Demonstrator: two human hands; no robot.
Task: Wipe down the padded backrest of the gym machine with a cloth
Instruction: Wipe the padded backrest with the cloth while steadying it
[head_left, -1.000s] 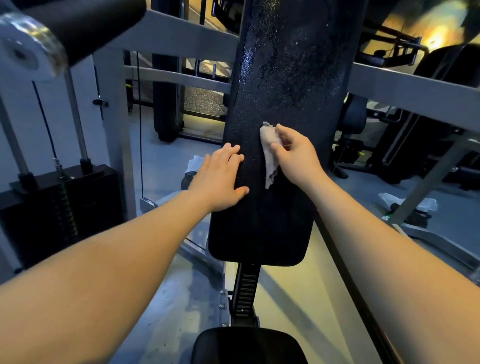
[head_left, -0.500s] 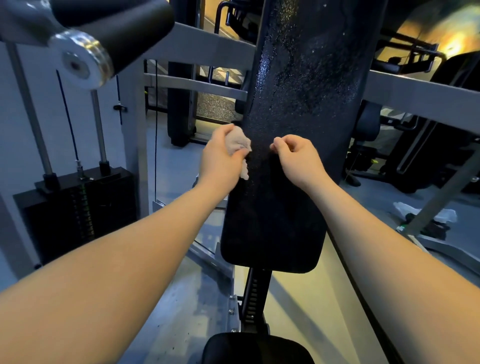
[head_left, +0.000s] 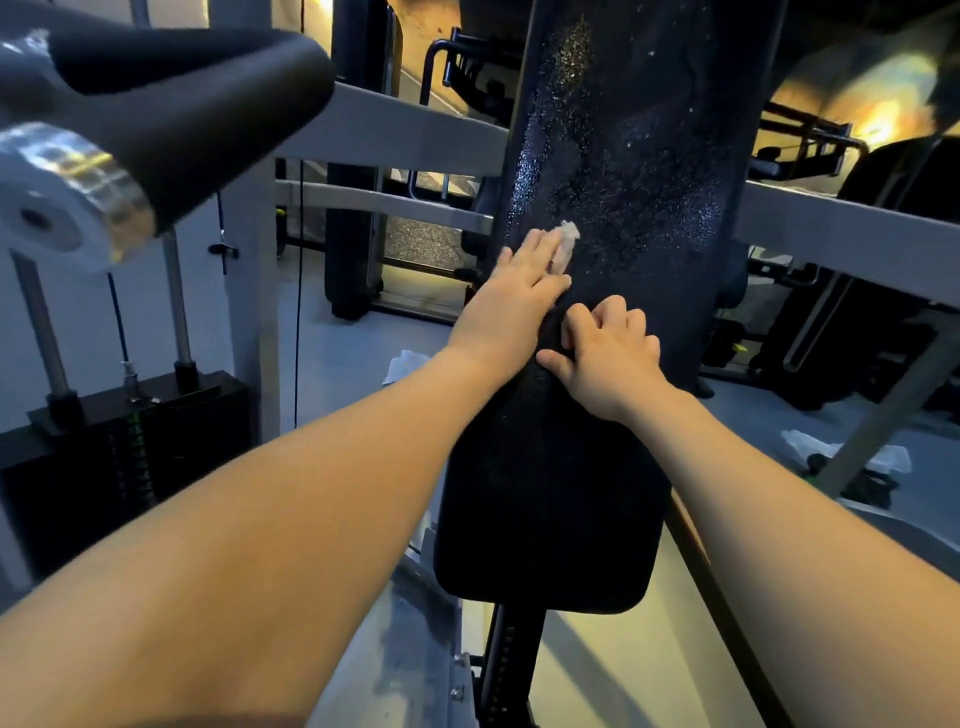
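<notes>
A person's left hand (head_left: 511, 306) lies flat on the black padded backrest (head_left: 550, 493) of a gym machine. Its fingers are straight and press a small pale cloth (head_left: 565, 244) against the pad. The cloth sits about halfway up the visible pad, towards its left edge, and a crumpled end pokes out beyond the fingertips. Fine glistening specks cover the pad above and to the right of the cloth; the lower part looks dull and dark.

The right hand (head_left: 608, 358) rests on the pad just nearer and to the right of the left hand. Its fingers are curled with the knuckles raised and the thumb spread to the left, and it appears to hold nothing, though the palm is hidden. Both bare forearms reach in from the near edge.

Below the backrest a notched black post (head_left: 506, 670) runs down out of view. At near left a black foam roller (head_left: 182, 104) with a shiny metal end cap looms large and blurred. Below it stands a black weight stack (head_left: 130, 441) with two steel guide rods. Grey frame bars (head_left: 395, 130) cross behind the pad, and a white rag (head_left: 841, 452) lies on the floor at far right.
</notes>
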